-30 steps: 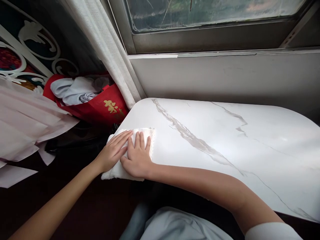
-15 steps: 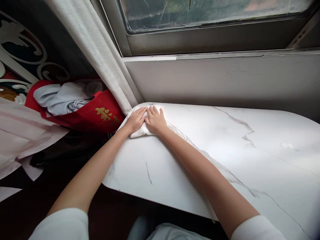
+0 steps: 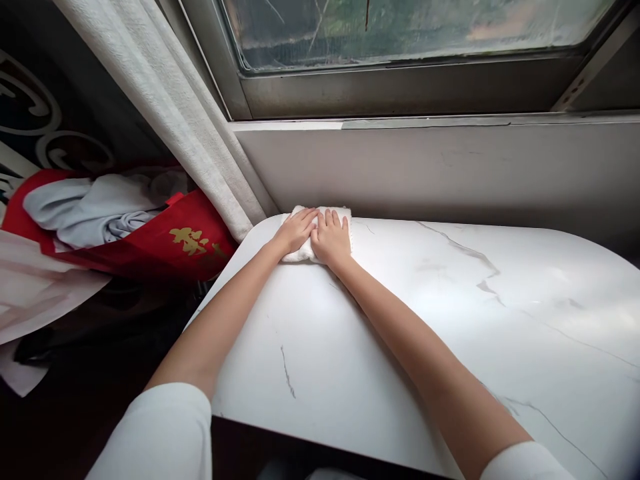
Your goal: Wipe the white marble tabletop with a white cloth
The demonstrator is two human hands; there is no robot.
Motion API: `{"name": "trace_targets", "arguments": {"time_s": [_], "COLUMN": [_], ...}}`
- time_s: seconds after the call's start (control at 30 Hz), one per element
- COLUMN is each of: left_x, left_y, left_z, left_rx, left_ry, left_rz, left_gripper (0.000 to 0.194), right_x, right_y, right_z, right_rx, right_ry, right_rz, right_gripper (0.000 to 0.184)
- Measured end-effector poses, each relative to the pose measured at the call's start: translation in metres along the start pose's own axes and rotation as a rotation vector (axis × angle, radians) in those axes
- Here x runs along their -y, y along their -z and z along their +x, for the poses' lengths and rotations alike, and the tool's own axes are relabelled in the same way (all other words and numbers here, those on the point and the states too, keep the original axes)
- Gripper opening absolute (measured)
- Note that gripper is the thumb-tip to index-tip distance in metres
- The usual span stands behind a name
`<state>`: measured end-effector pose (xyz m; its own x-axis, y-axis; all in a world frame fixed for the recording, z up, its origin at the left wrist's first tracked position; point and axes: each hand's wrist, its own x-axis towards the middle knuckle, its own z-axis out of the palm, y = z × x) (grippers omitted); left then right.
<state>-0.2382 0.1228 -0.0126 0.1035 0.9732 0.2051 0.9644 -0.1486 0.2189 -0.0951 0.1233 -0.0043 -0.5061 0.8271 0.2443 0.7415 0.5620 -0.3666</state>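
A folded white cloth (image 3: 306,254) lies on the white marble-patterned table (image 3: 340,353), at its far left corner by the wall. My left hand (image 3: 296,232) rests flat on the cloth's left part, fingers stretched out. Beside it, my right hand (image 3: 331,238) presses down on the right part with fingers slightly spread. The two hands touch near the thumbs, and both arms reach out long across the tabletop. Most of the cloth's middle is hidden beneath the hands.
A red bag (image 3: 150,250) with gold lettering, holding pale grey fabric (image 3: 100,207), stands left of the table. A whitish curtain (image 3: 165,113) hangs beside the corner. Behind the table rise a wall (image 3: 400,167) and a metal-framed window (image 3: 425,33).
Both hands have slid the cloth a little to the right and toward the wall, along the table's far edge. The camera view has shifted slightly too.
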Motion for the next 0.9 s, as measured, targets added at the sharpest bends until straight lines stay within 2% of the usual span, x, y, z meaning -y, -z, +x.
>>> {"name": "trace_targets", "arguments": {"time_s": [0.13,0.23,0.43,0.53,0.6,0.67,0.77,0.9], "left_x": [-0.030,-0.060,-0.137,-0.176,-0.197,-0.213,-0.225,-0.223], "left_y": [0.004,0.008,0.014,0.012,0.011,0.011,0.011,0.008], "left_z": [-0.033,-0.070,-0.164,-0.202,-0.218,-0.226,-0.224,-0.193], "left_rx": [0.009,0.000,-0.035,-0.040,-0.029,-0.013,0.023,0.078], "left_ry": [0.016,0.067,0.197,0.189,0.155,0.123,0.094,0.091], "left_rz": [0.014,0.029,0.100,0.135,0.148,0.152,0.126,0.068], "left_gripper": [0.050,0.050,0.052,0.053,0.053,0.054,0.054,0.054], "right_x": [0.001,0.002,0.001,-0.008,-0.017,-0.025,-0.035,-0.048], "right_y": [0.010,0.020,0.047,0.061,0.070,0.078,0.084,0.085], "right_z": [-0.035,-0.071,-0.160,-0.206,-0.231,-0.249,-0.260,-0.240], "right_rx": [-0.010,0.012,0.090,0.098,0.089,0.078,0.078,0.102], "right_ry": [0.027,0.094,0.297,0.411,0.459,0.480,0.462,0.381], "right_rz": [-0.030,-0.055,-0.073,-0.086,-0.101,-0.116,-0.129,-0.139], "right_gripper": [0.055,0.055,0.055,0.056,0.058,0.060,0.059,0.057]}}
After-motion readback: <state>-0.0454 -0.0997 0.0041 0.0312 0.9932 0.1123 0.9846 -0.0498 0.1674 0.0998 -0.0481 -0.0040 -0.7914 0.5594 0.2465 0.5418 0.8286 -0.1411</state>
